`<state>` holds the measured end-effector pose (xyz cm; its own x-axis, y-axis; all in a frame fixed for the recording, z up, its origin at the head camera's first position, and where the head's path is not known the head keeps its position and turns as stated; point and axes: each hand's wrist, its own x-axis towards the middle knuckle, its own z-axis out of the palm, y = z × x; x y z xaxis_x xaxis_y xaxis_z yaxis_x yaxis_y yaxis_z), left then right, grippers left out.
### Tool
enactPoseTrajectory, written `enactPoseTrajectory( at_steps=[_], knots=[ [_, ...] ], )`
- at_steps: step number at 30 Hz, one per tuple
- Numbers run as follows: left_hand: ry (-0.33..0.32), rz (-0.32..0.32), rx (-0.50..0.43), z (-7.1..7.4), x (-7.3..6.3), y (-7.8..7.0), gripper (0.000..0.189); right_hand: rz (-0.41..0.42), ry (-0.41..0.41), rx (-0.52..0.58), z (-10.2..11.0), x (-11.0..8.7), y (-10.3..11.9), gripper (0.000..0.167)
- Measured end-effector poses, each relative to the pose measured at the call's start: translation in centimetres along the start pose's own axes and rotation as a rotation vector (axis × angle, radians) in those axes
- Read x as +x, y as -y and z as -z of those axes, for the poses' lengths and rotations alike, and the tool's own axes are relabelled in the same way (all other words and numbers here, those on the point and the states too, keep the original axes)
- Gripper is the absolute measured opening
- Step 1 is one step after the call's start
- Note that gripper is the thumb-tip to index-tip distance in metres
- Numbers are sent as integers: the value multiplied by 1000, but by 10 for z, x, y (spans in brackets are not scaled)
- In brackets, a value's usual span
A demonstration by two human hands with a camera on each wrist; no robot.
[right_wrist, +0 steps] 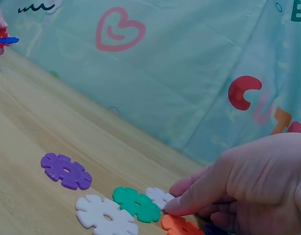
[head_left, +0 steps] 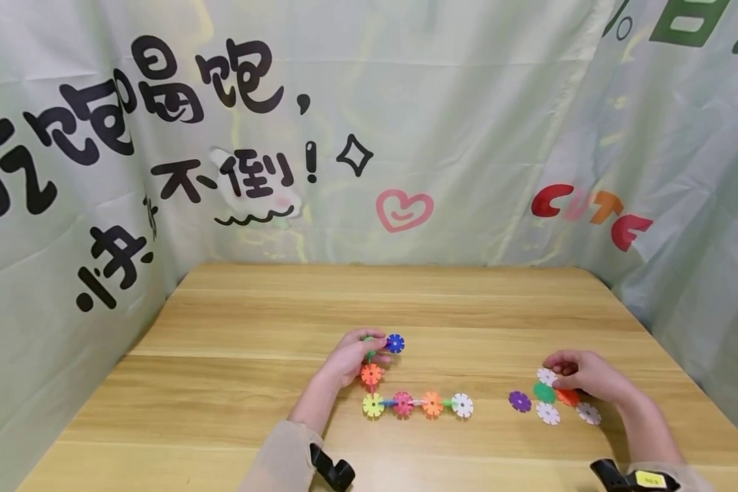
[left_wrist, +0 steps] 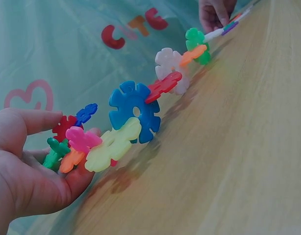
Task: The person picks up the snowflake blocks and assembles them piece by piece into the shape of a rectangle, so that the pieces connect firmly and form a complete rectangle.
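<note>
Nearest the camera, a beige sleeve and a black wrist mount are being shown at the lower edge, and just beyond them comes the left hand: a small red disc is being pinched in its fingers, right beside a blue end disc. Both are being held within a chain of slotted flower discs, placed near the middle of the wooden table. And look at the line of it: the long axis is being traced left to right, from a yellow corner disc to a white end disc; at the yellow corner a shorter arm is being directed away from the camera, and past the fingers the blue tip is being pointed right. Light, stiff, rather slick plastic is being judged here, with the slotted joints probably the weak spots; a rim close to a joint is being favoured as the place to take hold, without twisting.

Over to the right, a purple disc, a green disc and an orange disc are being seen loose, near the right hand. Its thumb and forefinger are being bent at the edge of a loose white disc; whether that is being gripped or merely touched cannot be told.
</note>
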<state>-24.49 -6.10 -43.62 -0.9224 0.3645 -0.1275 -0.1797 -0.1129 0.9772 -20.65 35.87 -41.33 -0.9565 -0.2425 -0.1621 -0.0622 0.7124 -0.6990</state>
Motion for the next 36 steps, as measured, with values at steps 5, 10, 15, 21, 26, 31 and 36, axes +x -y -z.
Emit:
enactPoseTrajectory(
  at_steps=[5, 10, 15, 21, 26, 31, 36],
  knots=[
    [-11, 10, -3, -1, 0, 2, 31, -25, -16, -29, -3, 0, 0, 29],
    [-14, 10, -6, -1, 0, 2, 30, -1, -38, -2, -6, 1, 0, 25],
    [-12, 4, -7, -1, 0, 1, 29, 33, -72, 28, -8, 5, 3, 18],
    [-9, 1, -14, -1, 1, -1, 29, 45, -112, 13, -13, 14, 16, 21],
    [-6, 4, -9, 0, 0, -1, 29, 85, -116, 30, -21, 24, 31, 31],
    [-11, 7, -2, 0, -1, 0, 29, 121, -90, 132, -32, 38, 46, 28],
    [-5, 5, -1, 0, -1, -1, 30, 169, -56, 206, -43, 51, 59, 24]
  ],
)
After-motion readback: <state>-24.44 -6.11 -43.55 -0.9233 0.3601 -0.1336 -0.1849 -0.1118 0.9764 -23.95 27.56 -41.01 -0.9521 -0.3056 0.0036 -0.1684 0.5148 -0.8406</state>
